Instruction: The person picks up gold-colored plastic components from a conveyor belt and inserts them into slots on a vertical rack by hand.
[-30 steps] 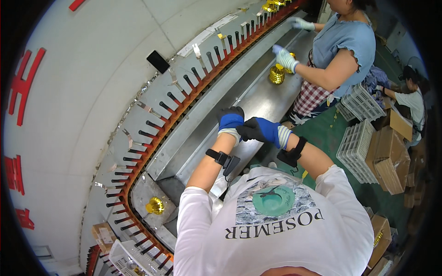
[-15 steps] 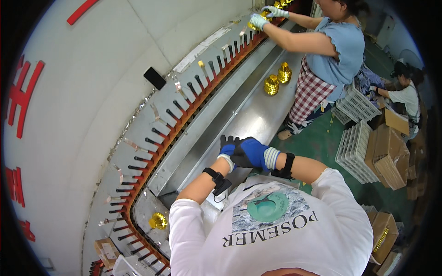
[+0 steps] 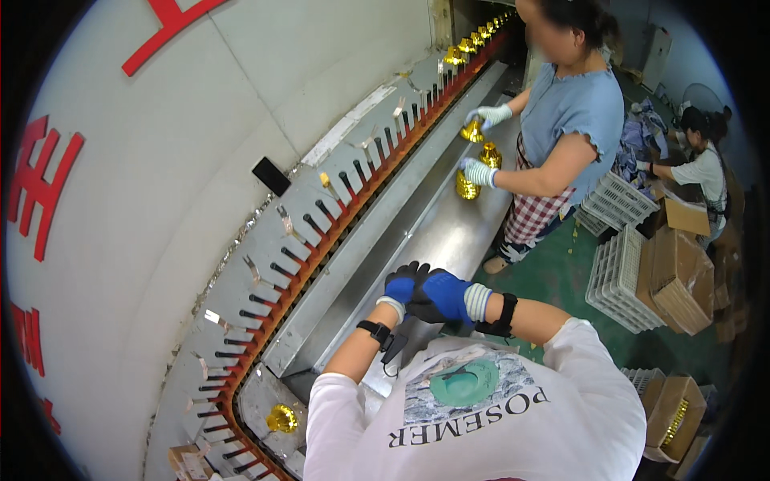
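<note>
Above counter (image 3: 453, 232), left hand (image 3: 399, 287) touching right hand (image 3: 443, 295); colleague's gloves (image 3: 480, 173) returned.

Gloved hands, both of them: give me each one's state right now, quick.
Left hand: touching the other; open or closed cannot be told.
Right hand: against the left; open or closed cannot be told.

- The left hand (image 3: 401, 287) and right hand (image 3: 440, 295) meet, touching, above the near end of a worktop (image 3: 449, 232).
- A conveyor (image 3: 319, 250) curves along the worktop's left; a phone (image 3: 272, 176) lies on the ledge (image 3: 220, 293) behind it.
- A co-worker (image 3: 573, 112) stands at the worktop's far right, ornaments (image 3: 491, 155) in front.
- Lower left, a lone ornament (image 3: 281, 418) lies inside the conveyor's bend.
- At right, crates (image 3: 613, 280) stand beside cartons (image 3: 682, 280), a second person (image 3: 706, 172) behind.
</note>
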`<state>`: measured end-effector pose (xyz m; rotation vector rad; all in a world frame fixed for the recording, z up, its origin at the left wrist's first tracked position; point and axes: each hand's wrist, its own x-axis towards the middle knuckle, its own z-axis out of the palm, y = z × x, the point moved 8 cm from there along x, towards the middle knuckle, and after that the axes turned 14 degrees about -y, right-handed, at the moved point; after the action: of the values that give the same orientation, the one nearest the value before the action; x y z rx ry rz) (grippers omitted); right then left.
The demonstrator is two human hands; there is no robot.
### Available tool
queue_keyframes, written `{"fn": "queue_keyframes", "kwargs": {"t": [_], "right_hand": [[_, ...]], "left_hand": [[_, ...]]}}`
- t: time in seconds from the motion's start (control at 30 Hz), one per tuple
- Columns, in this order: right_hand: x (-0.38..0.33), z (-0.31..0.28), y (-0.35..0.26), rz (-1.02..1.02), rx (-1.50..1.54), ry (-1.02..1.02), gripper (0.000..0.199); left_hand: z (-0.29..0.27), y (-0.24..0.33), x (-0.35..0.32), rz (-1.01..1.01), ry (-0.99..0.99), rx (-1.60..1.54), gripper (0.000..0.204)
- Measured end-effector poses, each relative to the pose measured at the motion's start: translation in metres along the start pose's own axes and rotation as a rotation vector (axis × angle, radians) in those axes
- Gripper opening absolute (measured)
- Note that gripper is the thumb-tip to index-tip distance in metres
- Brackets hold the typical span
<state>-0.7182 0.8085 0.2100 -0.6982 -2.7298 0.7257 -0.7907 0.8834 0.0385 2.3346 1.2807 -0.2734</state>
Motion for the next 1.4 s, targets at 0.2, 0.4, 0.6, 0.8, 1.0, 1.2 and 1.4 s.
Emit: {"fn": "queue_keyframes", "kwargs": {"t": [0.2,0.4,0.6,0.8,1.0,1.2,1.4], "right_hand": [[-0.028,0.026,0.021,0.276,0.186,-0.311,0.026],[-0.03,-0.002,0.041,0.223,0.18,-0.166,0.028],[-0.023,-0.028,0.023,0.348,0.459,-0.177,0.024],[-0.024,-0.067,-0.049,-0.13,0.132,0.094,0.023],[-0.043,-0.045,-0.026,0.05,0.096,-0.049,0.026],[-0.045,-0.064,-0.003,0.281,0.123,0.166,0.031],[-0.009,-0.02,-0.031,0.141,-0.021,-0.113,0.06]], "left_hand": [[0.009,0.019,-0.029,0.005,0.11,0.191,0.075],[-0.035,0.052,-0.015,0.068,0.106,0.209,0.087],[-0.035,0.078,0.006,-0.134,0.131,0.61,0.069],[-0.058,0.096,-0.005,0.121,-0.07,0.152,0.074],[-0.083,0.088,-0.02,0.473,0.19,-0.483,0.076],[-0.029,0.084,-0.004,0.258,-0.073,-0.093,0.055],[0.087,0.019,0.024,0.072,-0.289,-0.308,0.026]]}}
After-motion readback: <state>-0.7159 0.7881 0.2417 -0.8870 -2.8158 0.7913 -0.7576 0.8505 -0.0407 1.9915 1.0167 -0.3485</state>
